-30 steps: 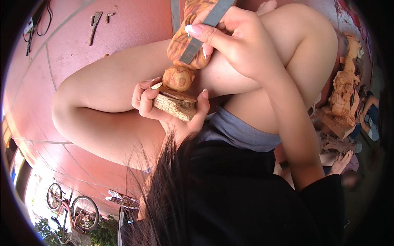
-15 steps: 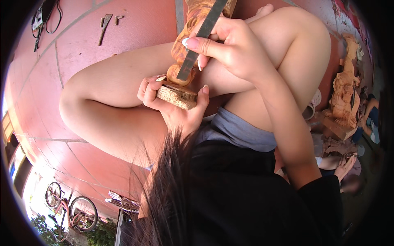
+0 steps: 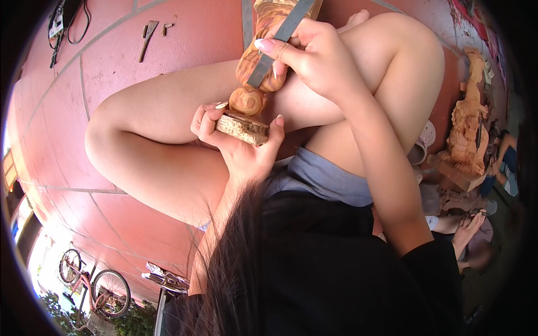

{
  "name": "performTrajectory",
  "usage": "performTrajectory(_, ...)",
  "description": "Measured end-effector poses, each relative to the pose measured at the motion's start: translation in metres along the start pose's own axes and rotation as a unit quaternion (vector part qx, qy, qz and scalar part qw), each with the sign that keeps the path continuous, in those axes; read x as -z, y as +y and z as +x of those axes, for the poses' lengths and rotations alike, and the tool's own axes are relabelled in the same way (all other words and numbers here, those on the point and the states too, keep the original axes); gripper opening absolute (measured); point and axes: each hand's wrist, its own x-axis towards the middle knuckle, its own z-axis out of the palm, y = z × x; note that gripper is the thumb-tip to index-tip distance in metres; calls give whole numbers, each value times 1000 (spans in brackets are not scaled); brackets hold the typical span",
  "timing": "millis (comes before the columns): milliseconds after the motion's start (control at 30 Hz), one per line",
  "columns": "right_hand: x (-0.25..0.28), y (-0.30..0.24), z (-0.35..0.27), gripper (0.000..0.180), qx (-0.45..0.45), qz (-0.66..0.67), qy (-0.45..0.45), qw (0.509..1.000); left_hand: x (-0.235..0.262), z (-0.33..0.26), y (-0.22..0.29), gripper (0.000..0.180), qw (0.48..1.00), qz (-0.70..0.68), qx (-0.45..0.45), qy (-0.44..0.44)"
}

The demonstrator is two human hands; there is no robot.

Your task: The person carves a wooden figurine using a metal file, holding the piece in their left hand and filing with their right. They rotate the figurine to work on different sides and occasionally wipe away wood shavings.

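A carved wooden piece (image 3: pixel 247 102) with swirling grain lies between my bent legs, its rounded knob towards me. My left hand (image 3: pixel 240 155) is closed around its rough, bark-coloured base (image 3: pixel 241 130), thumb on the right side and fingers on the left. Above the carving, my right hand (image 3: pixel 320 59) pinches a flat grey metal strip (image 3: pixel 292 21) between thumb and fingers. The strip slants across the wood, its lower end over the bulge just beyond the knob. Whether that end touches the wood I cannot tell. My right hand hides part of the carving's far portion.
On the red tiled floor at far left lie a flat tool (image 3: pixel 147 42) and a power strip with a cord (image 3: pixel 56 31). At right stands a large carved wooden figure (image 3: pixel 469 126), with another person's hand (image 3: pixel 468 229) nearby. A bicycle (image 3: pixel 92 291) is at lower left.
The strip's lower end has moved away from me, off the rounded knob and onto the bulge beyond it. My left hand keeps its hold on the base.
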Motion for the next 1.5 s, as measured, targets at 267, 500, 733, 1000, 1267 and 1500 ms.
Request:
performTrajectory(267,-4,-3,-2,18,-15,34,-31,999,0,2,5,90,1000,28,-6,3)
performTrajectory(500,-3,-4,-2,15,-17,89,-30,995,-1,1,3,91,1000,15,-13,22)
performTrajectory(733,-6,-2,1,15,-14,-14,25,999,-1,-1,4,91,999,32,-17,8)
performTrajectory(1000,-6,-1,-2,16,-3,9,12,1000,5,2,9,92,998,56,-27,-9)
performTrajectory(1267,14,-23,-12,12,68,99,26,992,27,24,41,89,979,170,-40,-108)
performTrajectory(1500,20,-25,-30,12,89,71,18,993,28,34,29,71,980,118,-126,-99)
